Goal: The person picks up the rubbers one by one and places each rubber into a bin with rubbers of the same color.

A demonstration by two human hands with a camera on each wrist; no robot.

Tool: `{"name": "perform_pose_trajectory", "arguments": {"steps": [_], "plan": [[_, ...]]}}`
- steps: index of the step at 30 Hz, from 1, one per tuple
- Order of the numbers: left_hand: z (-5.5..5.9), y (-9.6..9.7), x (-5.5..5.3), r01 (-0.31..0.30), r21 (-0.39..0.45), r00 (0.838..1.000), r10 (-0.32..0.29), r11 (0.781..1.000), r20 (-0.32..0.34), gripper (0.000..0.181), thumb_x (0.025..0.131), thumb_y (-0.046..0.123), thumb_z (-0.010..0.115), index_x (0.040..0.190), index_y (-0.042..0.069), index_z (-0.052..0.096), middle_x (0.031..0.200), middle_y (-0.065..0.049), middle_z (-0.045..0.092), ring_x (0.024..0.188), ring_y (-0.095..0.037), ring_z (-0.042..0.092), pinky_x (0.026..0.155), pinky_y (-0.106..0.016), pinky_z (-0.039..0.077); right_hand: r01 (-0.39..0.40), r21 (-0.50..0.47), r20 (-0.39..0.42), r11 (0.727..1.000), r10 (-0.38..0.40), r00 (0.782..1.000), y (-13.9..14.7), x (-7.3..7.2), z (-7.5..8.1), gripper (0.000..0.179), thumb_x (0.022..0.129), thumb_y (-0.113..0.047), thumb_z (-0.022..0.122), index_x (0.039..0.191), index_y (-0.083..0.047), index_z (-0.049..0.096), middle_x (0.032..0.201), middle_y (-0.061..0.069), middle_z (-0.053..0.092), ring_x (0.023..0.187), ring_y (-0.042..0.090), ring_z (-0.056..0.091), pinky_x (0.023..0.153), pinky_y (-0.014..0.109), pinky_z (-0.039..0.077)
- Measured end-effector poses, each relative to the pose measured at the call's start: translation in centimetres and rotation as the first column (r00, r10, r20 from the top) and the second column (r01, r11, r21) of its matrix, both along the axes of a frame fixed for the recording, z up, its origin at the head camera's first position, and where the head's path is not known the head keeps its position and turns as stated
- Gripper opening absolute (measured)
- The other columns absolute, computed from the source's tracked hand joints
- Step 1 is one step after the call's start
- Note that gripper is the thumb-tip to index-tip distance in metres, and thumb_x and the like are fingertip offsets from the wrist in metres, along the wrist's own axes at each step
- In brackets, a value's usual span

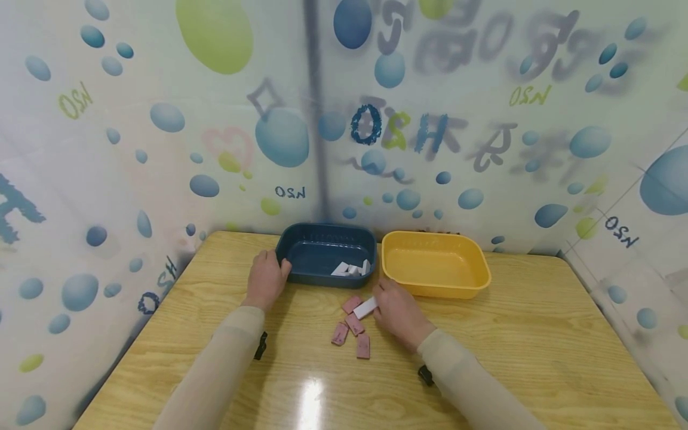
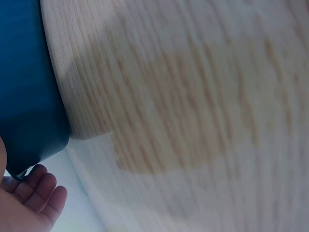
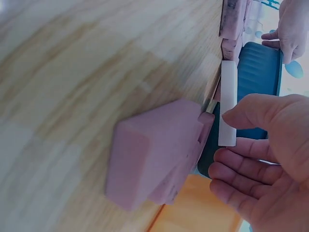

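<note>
- Nearest, behind the left hand (image 1: 266, 279) and the right hand (image 1: 400, 313): beige sleeves (image 1: 473, 382), reaching forward over the wooden table (image 1: 543, 334).
- Beside each wrist: a small black object (image 1: 260, 346), partly covered by the sleeve, too small to tell more.
- Between the hands, nearer than both and close to the right one: four pink blocks (image 1: 363, 346), lying on the table in a loose cluster. Very large in the right wrist view, just beside the right hand.
- Right hand: pinches a white block (image 1: 365, 308) between thumb and bent fingers, at the far edge of the pink cluster. Contact with the pink blocks: cannot tell.
- Left hand: grips the near left corner of the blue tray (image 1: 322, 279), with thumb at the rim and fingers on the outer side. Only partly visible from the left wrist.
- Inside the blue tray, well to the right of the left hand and ahead of the right hand: white pieces (image 1: 353, 270), heaped in the near right corner.
- Just ahead of the right hand: a yellow tray (image 1: 435, 263), close beside the blue one. Contact with the hand: cannot tell.
- Farthest, beyond both hands: a pale wall (image 1: 215, 95) with blue and green drops and mirrored "H2O" lettering.
</note>
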State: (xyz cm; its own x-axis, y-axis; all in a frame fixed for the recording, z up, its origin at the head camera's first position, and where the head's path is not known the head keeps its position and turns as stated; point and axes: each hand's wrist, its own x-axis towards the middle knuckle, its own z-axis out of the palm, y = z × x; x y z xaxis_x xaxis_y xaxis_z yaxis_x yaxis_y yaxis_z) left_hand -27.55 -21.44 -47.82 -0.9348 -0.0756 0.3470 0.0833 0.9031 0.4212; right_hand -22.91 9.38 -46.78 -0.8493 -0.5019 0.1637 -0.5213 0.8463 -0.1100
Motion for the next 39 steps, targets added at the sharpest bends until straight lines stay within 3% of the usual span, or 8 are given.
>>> {"name": "perform_pose_trajectory", "arguments": {"steps": [11,21,30,39], "plan": [[0.0,-0.1,-0.1,-0.008,0.006,1.0,0.008,1.0,0.03,0.034,0.103,0.019,0.048,0.104,-0.013,0.056,0.096,-0.025,0.054,0.09,-0.04,0.053,0.079,-0.052,0.05,-0.037,-0.013,-0.041,0.999,0.036,0.998,0.6,0.4,0.1,0.029,0.093,-0.012,0.071,0.116,0.006,0.07,0.101,0.013,0.065,0.084,0.02,0.058,0.082,0.036,0.056],[-0.1,-0.2,-0.3,-0.009,0.01,0.999,0.009,1.0,0.034,0.036,0.103,0.021,0.049,0.105,-0.014,0.056,0.098,-0.026,0.056,0.091,-0.041,0.055,0.08,-0.052,0.051,-0.079,-0.028,-0.064,0.996,0.077,0.995,1.0,0.5,0.6,0.012,0.091,-0.009,0.073,0.099,0.001,0.073,0.088,0.008,0.059,0.075,0.018,0.055,0.073,0.034,0.055],[0.1,-0.2,-0.3,0.002,0.015,0.999,-0.003,1.0,0.042,0.035,0.102,0.02,0.047,0.103,-0.013,0.056,0.098,-0.027,0.055,0.091,-0.041,0.053,0.08,-0.053,0.05,-0.084,-0.004,-0.018,0.996,0.084,0.996,1.2,0.5,0.6,0.023,0.09,-0.007,0.075,0.11,0.004,0.07,0.096,0.013,0.062,0.08,0.02,0.057,0.078,0.035,0.057],[0.2,-0.1,-0.1,-0.001,0.021,0.999,0.0,1.0,0.037,0.033,0.102,0.019,0.049,0.102,-0.013,0.056,0.098,-0.027,0.055,0.091,-0.042,0.054,0.081,-0.054,0.05,-0.08,0.002,-0.055,0.997,0.08,0.995,1.5,0.1,-0.1,0.014,0.084,-0.004,0.076,0.096,0.004,0.072,0.084,0.01,0.057,0.07,0.019,0.05,0.069,0.035,0.052]]}}
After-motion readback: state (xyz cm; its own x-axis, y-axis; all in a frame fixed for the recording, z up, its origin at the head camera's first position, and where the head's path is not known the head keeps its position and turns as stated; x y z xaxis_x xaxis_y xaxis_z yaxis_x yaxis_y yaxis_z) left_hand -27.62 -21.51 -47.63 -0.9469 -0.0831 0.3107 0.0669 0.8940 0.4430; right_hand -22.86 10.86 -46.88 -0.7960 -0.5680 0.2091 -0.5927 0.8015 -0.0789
